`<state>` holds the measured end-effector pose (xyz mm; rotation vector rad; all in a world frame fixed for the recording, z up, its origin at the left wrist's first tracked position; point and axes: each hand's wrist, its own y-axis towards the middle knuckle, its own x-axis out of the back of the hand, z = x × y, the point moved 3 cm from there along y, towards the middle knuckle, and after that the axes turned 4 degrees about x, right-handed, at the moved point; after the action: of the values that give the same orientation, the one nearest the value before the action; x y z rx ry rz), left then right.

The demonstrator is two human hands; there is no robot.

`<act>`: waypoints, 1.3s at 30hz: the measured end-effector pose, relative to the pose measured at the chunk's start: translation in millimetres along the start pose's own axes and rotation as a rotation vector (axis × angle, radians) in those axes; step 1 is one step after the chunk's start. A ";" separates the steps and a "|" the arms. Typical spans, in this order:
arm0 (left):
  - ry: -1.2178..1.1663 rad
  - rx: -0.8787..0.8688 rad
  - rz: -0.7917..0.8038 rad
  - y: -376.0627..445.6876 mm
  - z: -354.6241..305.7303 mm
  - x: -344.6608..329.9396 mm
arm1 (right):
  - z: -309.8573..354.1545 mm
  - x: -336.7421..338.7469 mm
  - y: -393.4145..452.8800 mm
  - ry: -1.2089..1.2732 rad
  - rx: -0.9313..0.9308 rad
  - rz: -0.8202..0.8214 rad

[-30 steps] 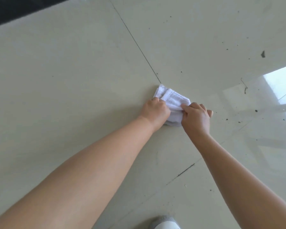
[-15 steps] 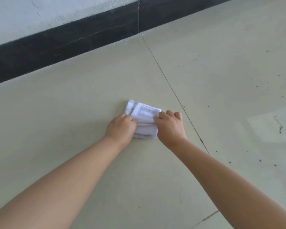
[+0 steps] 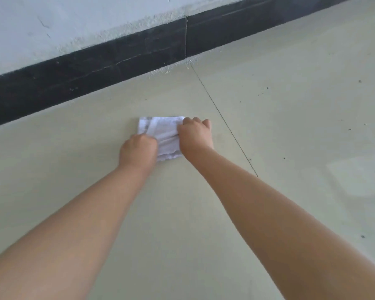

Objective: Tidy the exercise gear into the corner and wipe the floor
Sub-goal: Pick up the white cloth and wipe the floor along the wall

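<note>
A folded white cloth (image 3: 164, 135) lies flat on the pale tiled floor (image 3: 95, 165), a short way out from the wall. My left hand (image 3: 138, 151) grips its near left edge with curled fingers. My right hand (image 3: 195, 135) grips its right edge, knuckles up. Both arms are stretched forward. No exercise gear is in view.
A black skirting board (image 3: 117, 61) runs along the foot of the white wall (image 3: 52, 24), with pale dust at its base near a tile joint (image 3: 223, 118). Dark specks of dirt (image 3: 284, 158) dot the floor at the right.
Both hands have pushed the cloth forward across the floor, over the tile joint to its left side and closer to the skirting board. The grip on the cloth is the same.
</note>
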<state>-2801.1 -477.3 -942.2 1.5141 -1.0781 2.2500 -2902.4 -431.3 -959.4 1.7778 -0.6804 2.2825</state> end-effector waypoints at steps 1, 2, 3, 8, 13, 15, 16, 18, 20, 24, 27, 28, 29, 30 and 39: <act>-0.014 0.025 0.018 -5.3 13.0 -3.1 | 12.4 -3.8 -3.1 0.032 0.031 0.001; -0.035 0.044 0.044 -12.7 24.7 -9.6 | 23.6 -9.3 -9.8 0.065 0.046 0.010; -0.032 0.038 0.048 -22.7 33.2 -16.1 | 32.9 -15.8 -19.6 0.085 0.063 0.004; -0.102 -0.193 -0.132 -65.4 30.4 -49.9 | 33.6 -38.8 -95.3 0.054 0.072 -0.123; -0.175 -0.478 -0.165 -85.2 -45.5 -47.4 | -41.3 -42.2 -156.1 -0.025 -0.056 -0.147; -0.184 -0.512 -0.194 -76.9 -73.3 -22.5 | -67.8 -31.3 -146.0 -0.034 -0.161 -0.137; -0.176 -0.495 -0.176 -66.5 -84.2 -13.1 | -79.9 -24.9 -134.3 -0.032 -0.227 -0.132; -0.158 -0.413 -0.078 -41.7 -102.8 -8.4 | -94.9 -11.7 -104.1 -0.062 -0.283 -0.124; -0.140 -0.361 -0.028 -24.3 -101.8 4.1 | -95.9 -1.2 -72.3 -0.046 -0.252 -0.116; -0.059 -0.224 -0.076 4.4 -53.6 11.1 | -52.5 4.9 -16.6 -0.071 -0.104 -0.042; -0.006 -0.090 -0.043 9.0 7.6 1.9 | 6.8 -4.6 7.4 -0.014 -0.008 -0.026; -0.004 -0.046 -0.030 4.9 27.8 -5.5 | 28.1 -8.9 8.5 0.005 0.027 -0.022; -0.023 0.001 -0.022 -0.8 46.2 -12.9 | 47.4 -12.5 7.5 0.021 0.064 -0.024; -0.055 0.043 -0.005 -8.7 62.7 -22.4 | 63.6 -18.6 5.2 0.042 0.098 -0.023; -0.175 -0.280 -0.159 -105.0 56.3 -77.5 | 69.1 -56.9 -115.6 -0.064 0.260 -0.048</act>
<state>-2669.2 -425.3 -951.6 1.6330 -1.2132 1.8035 -2780.0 -352.4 -971.9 1.9615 -0.3584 2.3813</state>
